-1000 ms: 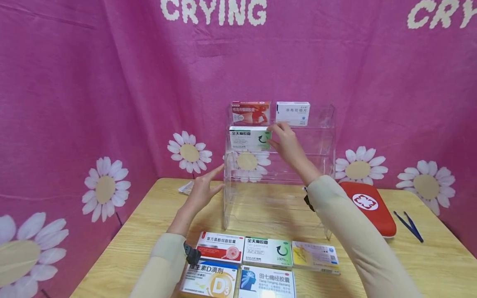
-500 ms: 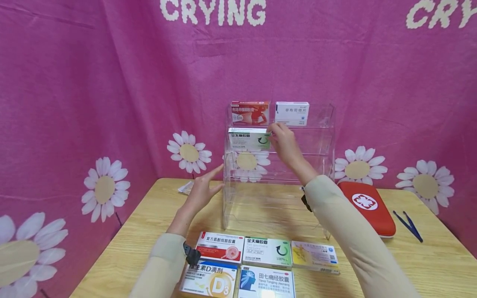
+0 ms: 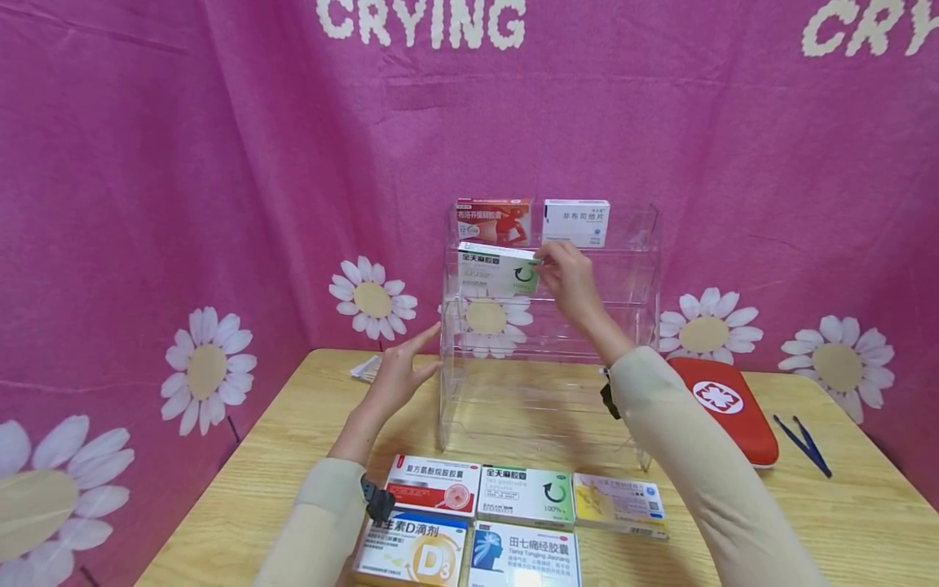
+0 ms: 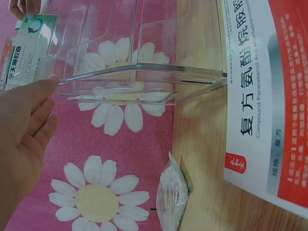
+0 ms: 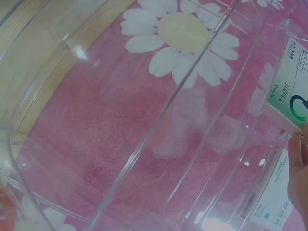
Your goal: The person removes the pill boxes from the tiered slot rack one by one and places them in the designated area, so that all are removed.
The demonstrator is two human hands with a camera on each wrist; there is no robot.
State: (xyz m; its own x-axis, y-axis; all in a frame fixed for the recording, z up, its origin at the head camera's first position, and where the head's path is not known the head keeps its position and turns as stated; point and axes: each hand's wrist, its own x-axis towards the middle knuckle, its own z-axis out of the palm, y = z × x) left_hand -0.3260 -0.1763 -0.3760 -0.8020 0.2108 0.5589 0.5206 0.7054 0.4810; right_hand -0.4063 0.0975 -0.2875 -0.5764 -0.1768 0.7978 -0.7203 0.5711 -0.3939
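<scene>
1. Left hand (image 3: 396,379): fingers extended, nothing held; the clear side wall appears to be touched by the fingertips. The held box lies between 1 and 2 o'clock from it.
2. Tiered rack (image 3: 543,354): stood upright on the counter (image 3: 286,440), its clear tiers stepped upward toward 12 o'clock.
3. Red box (image 3: 493,222): stood on the top tier, at 12 o'clock from the held box.
4. Green-and-white box (image 3: 493,271): located at the second tier from the top, left part. Long axis set roughly 9 to 3 o'clock, left end slightly higher. Seating of the lower edge: cannot be told.
5. Right hand (image 3: 574,281): grip narrow, box pinched at its right end. Relation judged decisive: the box is extended toward 9 o'clock from the grip, and the nearer hand is the right.
6. White box (image 3: 575,224): stood on the top tier, at 12 o'clock from the right hand.
</scene>
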